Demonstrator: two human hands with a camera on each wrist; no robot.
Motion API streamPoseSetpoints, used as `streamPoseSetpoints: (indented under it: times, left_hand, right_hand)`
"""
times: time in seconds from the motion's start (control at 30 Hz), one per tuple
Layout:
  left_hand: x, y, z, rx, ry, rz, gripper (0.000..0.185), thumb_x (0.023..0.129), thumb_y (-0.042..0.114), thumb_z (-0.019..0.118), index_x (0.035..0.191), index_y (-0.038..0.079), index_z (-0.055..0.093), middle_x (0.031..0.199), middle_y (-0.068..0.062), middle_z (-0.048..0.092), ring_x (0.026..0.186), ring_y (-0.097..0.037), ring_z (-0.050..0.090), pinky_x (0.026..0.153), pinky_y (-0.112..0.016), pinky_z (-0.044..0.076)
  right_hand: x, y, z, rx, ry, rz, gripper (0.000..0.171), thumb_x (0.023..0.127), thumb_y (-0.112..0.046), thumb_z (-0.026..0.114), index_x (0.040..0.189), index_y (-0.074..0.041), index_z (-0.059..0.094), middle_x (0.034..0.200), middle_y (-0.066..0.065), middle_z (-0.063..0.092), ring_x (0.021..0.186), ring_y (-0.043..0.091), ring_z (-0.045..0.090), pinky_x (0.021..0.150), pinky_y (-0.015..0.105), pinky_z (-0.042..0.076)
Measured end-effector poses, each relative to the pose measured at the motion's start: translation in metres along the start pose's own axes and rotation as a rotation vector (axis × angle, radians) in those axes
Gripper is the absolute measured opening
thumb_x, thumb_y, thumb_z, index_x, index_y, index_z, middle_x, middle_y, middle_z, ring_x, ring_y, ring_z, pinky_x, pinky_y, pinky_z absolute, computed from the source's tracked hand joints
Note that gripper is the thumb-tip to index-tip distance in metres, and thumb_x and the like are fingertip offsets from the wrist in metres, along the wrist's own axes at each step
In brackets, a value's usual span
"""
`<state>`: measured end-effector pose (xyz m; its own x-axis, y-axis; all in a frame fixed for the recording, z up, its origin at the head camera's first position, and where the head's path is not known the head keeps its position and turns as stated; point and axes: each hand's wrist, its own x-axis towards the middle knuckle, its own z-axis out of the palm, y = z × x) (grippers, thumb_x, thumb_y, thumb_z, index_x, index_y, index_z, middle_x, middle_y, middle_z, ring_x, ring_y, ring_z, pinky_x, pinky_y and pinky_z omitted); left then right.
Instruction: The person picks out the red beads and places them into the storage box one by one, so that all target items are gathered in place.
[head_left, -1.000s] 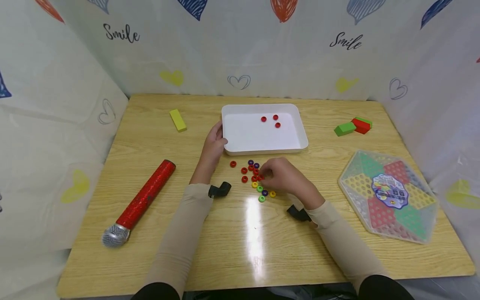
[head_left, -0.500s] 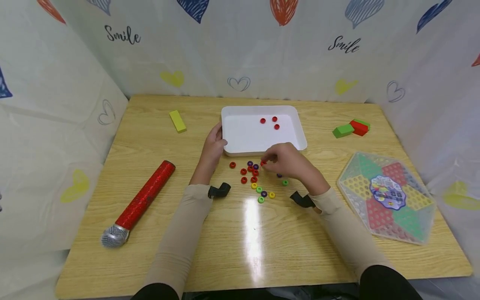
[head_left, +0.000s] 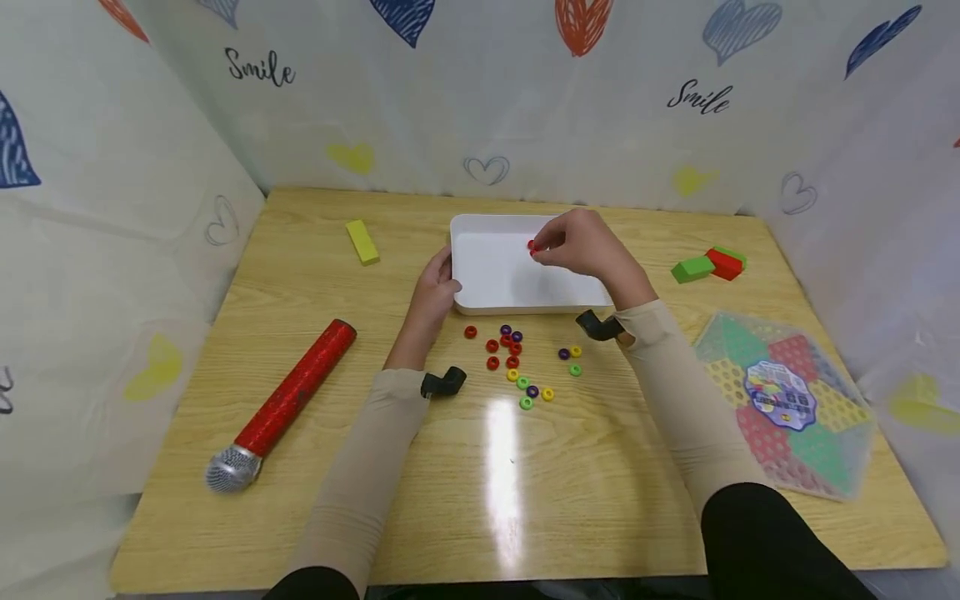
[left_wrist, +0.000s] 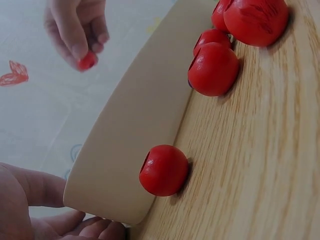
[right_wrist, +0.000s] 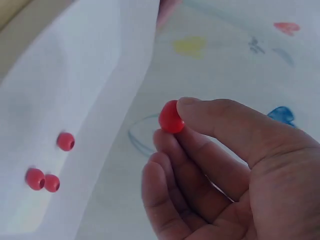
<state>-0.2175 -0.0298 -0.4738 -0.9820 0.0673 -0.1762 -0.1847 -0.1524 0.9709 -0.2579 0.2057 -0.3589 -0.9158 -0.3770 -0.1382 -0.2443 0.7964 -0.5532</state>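
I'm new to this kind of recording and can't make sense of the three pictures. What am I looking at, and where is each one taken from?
No machine here: a person works with two bare hands. The wide picture comes from a camera on their head, looking down at a wooden table. The two close-ups come from small cameras worn on each wrist.

The right hand pinches a red bead above a white tray, where three red beads already lie. The left hand holds the tray's left edge.

In front of the tray lie loose beads, red, purple, yellow and green. Also on the table: a red microphone, a yellow block, green and red blocks and a hexagonal game board.
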Motion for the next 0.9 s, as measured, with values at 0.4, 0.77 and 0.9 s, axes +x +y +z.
streamPoseSetpoints:
  times: [0.4, 0.77, 0.9]
  left_hand:
    - [0.000, -0.005, -0.001, 0.012, 0.004, -0.013, 0.077, 0.089, -0.009, 0.038, 0.162, 0.010, 0.021, 0.171, -0.007, 0.017, 0.157, -0.015, 0.017, 0.126, -0.030, 0.023]
    - [0.000, -0.001, 0.001, 0.022, 0.011, -0.013, 0.076, 0.089, -0.008, 0.038, 0.162, 0.011, 0.024, 0.170, -0.005, 0.020, 0.157, -0.014, 0.019, 0.126, -0.029, 0.024]
    - [0.000, 0.001, 0.000, 0.032, 0.016, -0.019, 0.075, 0.091, -0.008, 0.038, 0.162, 0.013, 0.024, 0.170, -0.004, 0.019, 0.156, -0.013, 0.019, 0.126, -0.028, 0.024]
  right_hand:
    - [0.066, 0.009, 0.009, 0.006, -0.073, 0.183, 0.022, 0.093, -0.022, 0.071, 0.110, -0.010, 0.077, 0.108, 0.009, 0.072, 0.086, 0.028, 0.059, 0.073, 0.040, 0.055]
    - [0.090, 0.020, 0.032, -0.037, -0.085, 0.200, 0.019, 0.090, -0.018, 0.073, 0.105, -0.007, 0.078, 0.105, 0.010, 0.071, 0.089, 0.025, 0.060, 0.077, 0.034, 0.050]
    - [0.094, 0.021, 0.038, -0.086, -0.077, 0.165, 0.019, 0.088, -0.016, 0.074, 0.103, -0.005, 0.079, 0.108, 0.011, 0.071, 0.092, 0.023, 0.057, 0.081, 0.033, 0.051]
